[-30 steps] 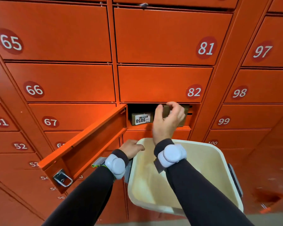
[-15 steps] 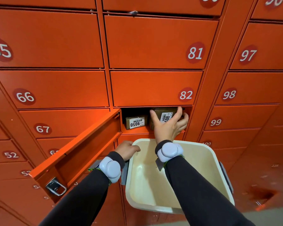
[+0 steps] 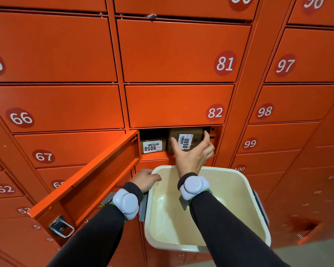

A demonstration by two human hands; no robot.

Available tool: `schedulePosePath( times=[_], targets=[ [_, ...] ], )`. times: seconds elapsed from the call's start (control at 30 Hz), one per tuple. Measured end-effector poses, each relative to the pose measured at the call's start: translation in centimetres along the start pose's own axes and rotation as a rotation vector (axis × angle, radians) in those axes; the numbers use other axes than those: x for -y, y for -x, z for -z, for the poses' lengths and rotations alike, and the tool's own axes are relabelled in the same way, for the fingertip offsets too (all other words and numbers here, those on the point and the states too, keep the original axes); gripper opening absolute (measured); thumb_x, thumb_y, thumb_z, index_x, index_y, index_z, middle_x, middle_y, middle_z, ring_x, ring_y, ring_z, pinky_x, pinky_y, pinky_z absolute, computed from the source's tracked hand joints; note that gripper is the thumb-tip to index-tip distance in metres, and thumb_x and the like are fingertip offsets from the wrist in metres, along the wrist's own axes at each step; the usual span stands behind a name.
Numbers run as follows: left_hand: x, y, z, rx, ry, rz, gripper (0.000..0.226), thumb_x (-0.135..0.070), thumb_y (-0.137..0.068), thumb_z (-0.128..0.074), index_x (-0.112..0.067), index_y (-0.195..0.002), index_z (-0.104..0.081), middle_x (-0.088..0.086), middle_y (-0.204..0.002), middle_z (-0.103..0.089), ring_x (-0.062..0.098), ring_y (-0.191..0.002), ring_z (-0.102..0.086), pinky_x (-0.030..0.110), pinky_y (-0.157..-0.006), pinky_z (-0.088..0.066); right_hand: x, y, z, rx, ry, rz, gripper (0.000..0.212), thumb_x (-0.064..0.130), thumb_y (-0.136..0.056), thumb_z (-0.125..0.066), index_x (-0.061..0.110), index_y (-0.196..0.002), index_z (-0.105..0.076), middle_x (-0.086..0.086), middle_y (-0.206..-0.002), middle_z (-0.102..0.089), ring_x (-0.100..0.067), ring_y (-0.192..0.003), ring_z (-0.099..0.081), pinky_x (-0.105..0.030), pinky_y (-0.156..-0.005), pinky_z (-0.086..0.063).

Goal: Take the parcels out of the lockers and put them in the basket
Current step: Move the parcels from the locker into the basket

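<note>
While my left hand (image 3: 146,179) curls closed over the near-left rim of the cream basket (image 3: 237,191), my right hand (image 3: 194,154) spreads around the brown parcel marked 8050 (image 3: 189,138), thumb on its left edge, fingers on its right. That parcel fills the right half of the open locker (image 3: 213,134), top close under the lintel. Parcel 9050 (image 3: 152,146) lies lower, just beside it on the left. Locker door (image 3: 96,180) swung out leftward. Basket sits right below the opening.
</note>
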State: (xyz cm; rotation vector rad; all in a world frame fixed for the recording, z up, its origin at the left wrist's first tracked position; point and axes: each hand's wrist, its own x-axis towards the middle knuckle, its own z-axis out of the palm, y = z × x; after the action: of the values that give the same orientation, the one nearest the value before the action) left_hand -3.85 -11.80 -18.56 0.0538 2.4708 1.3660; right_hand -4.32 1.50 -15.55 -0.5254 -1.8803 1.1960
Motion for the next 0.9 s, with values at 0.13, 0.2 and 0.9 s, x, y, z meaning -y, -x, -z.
schedulePosePath(
  times=[0.13,0.2,0.9],
  targets=[
    [0.3,-0.1,0.1,-0.008,-0.009,0.005,0.02,-0.018,-0.08,-0.059,-0.012,-0.062,-0.057,0.01,-0.073,-0.057,0.023,-0.069,-0.052,0.029,-0.066,-0.036,0.1,0.4,-0.4,0.04,-0.021,-0.004,0.105,0.05,-0.061,-0.079,0.019,-0.143,-0.023,-0.014,-0.131,-0.033,-0.029,-0.12,-0.032,-0.046,-0.102,-0.039],
    [0.2,0.0,0.1,-0.004,-0.009,0.004,0.018,-0.018,-0.08,-0.059,-0.011,-0.063,-0.057,0.01,-0.072,-0.056,0.023,-0.069,-0.051,0.029,-0.065,-0.035,0.5,0.5,-0.8,0.043,0.004,0.013,0.109,0.054,-0.06,-0.078,0.017,-0.145,-0.02,-0.015,-0.136,-0.031,-0.032,-0.124,-0.032,-0.049,-0.104,-0.035],
    [0.4,0.8,-1.8,0.029,-0.067,0.016,0.03,-0.017,-0.081,-0.058,-0.018,-0.053,-0.047,0.0,-0.057,-0.046,0.021,-0.059,-0.044,0.025,-0.051,-0.029,-1.5,2.5,6.0,0.034,0.1,0.231,0.105,0.056,-0.053,-0.076,0.019,-0.136,-0.024,-0.016,-0.116,-0.043,-0.03,-0.108,-0.042,-0.042,-0.095,-0.04]
  ],
)
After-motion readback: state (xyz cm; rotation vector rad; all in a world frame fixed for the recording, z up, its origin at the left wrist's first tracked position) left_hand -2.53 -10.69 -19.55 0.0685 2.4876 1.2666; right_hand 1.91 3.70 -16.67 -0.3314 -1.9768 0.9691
